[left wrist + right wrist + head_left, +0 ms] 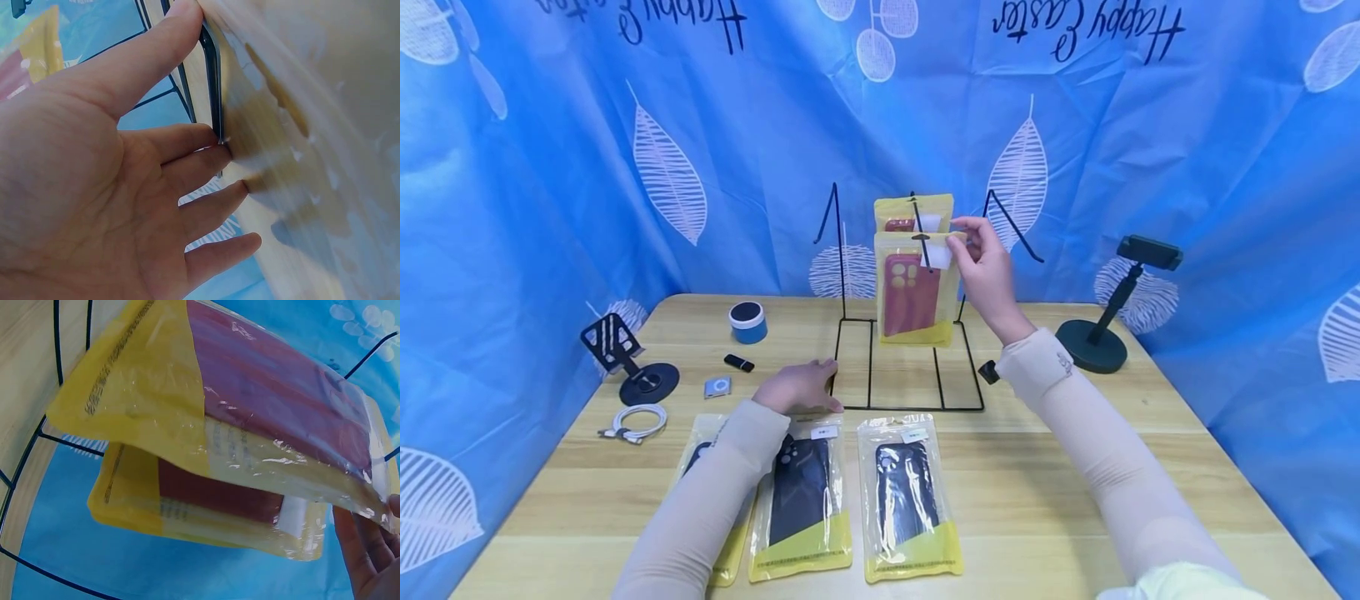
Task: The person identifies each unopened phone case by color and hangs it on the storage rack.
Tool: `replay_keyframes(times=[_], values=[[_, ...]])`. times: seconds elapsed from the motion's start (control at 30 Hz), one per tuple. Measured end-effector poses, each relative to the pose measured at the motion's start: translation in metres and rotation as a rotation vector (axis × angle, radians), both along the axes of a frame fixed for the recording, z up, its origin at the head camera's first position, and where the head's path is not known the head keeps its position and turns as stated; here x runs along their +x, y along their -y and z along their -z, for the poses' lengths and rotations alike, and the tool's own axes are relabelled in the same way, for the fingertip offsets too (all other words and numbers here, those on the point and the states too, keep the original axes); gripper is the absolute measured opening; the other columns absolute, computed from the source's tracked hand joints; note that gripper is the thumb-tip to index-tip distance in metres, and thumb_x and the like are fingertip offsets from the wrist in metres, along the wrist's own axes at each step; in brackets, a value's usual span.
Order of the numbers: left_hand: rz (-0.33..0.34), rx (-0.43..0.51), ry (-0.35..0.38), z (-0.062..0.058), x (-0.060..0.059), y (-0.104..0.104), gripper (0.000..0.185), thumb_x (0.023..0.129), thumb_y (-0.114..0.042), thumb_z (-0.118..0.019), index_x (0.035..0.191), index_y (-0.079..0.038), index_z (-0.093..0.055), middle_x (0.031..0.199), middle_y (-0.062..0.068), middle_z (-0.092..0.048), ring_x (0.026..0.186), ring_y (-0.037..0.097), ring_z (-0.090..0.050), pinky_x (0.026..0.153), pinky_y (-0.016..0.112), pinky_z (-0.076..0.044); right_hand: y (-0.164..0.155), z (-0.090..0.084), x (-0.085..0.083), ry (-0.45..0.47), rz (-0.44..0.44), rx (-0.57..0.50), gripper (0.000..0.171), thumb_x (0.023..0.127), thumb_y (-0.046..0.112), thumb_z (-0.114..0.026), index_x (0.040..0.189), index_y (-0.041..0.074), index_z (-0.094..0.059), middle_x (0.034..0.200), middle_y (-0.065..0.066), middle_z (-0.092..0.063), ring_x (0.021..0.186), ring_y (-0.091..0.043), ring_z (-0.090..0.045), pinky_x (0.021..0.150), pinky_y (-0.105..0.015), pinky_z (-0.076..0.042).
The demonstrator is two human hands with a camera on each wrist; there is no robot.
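A black wire rack (870, 367) stands on the table with hooks at its top. From its middle hook hangs a bagged pink phone case (912, 292), and a second bagged phone case (895, 223) hangs right behind it. My right hand (988, 271) pinches the front bag's upper right edge between thumb and fingers; in the right wrist view both bags (256, 419) tilt. At the rack's front left corner, my left hand (801, 386) touches the base wire with thumb and fingertips spread, fingers nearly straight (200, 165). Below it lies a bagged black phone case (801, 492).
Another bagged black case (906, 492) lies to the right, and one (730, 542) is partly under my left forearm. At left are a phone stand (647, 383), coiled cable (638, 423), small silver player (717, 387), black stick (739, 362) and blue-white jar (748, 323). A dark stand (1093, 342) is at right.
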State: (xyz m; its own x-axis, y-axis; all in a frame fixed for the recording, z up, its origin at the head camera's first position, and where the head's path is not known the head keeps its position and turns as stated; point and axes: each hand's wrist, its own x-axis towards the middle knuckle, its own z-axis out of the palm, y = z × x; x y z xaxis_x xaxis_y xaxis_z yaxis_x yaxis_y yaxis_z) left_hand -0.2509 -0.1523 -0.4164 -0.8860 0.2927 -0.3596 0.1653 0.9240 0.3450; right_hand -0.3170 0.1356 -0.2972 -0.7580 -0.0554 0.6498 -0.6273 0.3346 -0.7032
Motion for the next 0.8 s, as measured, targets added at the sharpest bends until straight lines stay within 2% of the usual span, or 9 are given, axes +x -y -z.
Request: replay_keyframes(times=[0.1,0.23,0.37,0.53,0.7,0.8], values=[[-0.004,0.001,0.006,0.000,0.000,0.000,0.090,0.088,-0.043,-0.073,0.157,-0.008,-0.027,0.165,0.011,-0.022,0.152,0.035,-0.021,0.122,0.054,-0.025,0.004,-0.001,-0.011,0.024,0.049,0.010,0.034,0.100,0.031,-0.059,0.128,0.011,-0.057,0.112,-0.009,-0.071,0.082,-0.017,-0.063,0.061,-0.022,-0.045],[-0.009,0.002,0.015,0.000,0.000,-0.001,0.090,0.088,-0.044,-0.073,0.157,-0.009,-0.026,0.165,0.010,-0.021,0.152,0.035,-0.020,0.122,0.055,-0.025,0.010,-0.004,-0.025,0.044,0.089,0.008,0.033,0.101,0.030,-0.059,0.129,0.013,-0.056,0.120,-0.007,-0.068,0.095,-0.018,-0.066,0.070,-0.024,-0.050],[-0.011,0.001,0.014,0.001,0.000,-0.001,0.090,0.088,-0.043,-0.073,0.157,-0.009,-0.026,0.165,0.011,-0.021,0.152,0.036,-0.021,0.122,0.055,-0.025,0.014,-0.005,-0.037,0.051,0.104,0.003,0.033,0.101,0.031,-0.057,0.130,0.013,-0.055,0.123,-0.007,-0.065,0.095,-0.019,-0.064,0.073,-0.027,-0.051],[-0.006,-0.009,0.009,0.001,0.001,-0.001,0.090,0.088,-0.043,-0.073,0.157,-0.009,-0.027,0.165,0.010,-0.021,0.152,0.036,-0.021,0.121,0.055,-0.025,0.016,-0.003,-0.049,0.022,0.144,0.023,0.033,0.102,0.032,-0.056,0.129,0.014,-0.056,0.111,-0.007,-0.065,0.087,-0.018,-0.062,0.067,-0.026,-0.048],[-0.011,-0.010,0.014,0.000,0.001,-0.002,0.090,0.088,-0.044,-0.073,0.157,-0.010,-0.027,0.166,0.009,-0.021,0.152,0.035,-0.021,0.122,0.055,-0.025,0.018,-0.003,-0.055,0.013,0.184,0.037,0.033,0.101,0.034,-0.056,0.129,0.016,-0.056,0.106,-0.006,-0.064,0.085,-0.019,-0.064,0.065,-0.026,-0.049],[-0.013,-0.006,0.013,-0.001,0.001,-0.001,0.090,0.088,-0.043,-0.073,0.157,-0.009,-0.026,0.166,0.010,-0.021,0.152,0.036,-0.021,0.122,0.055,-0.025,0.018,-0.002,-0.056,0.010,0.184,0.033,0.036,0.101,0.036,-0.056,0.130,0.014,-0.056,0.109,-0.008,-0.062,0.089,-0.021,-0.066,0.069,-0.029,-0.052]])
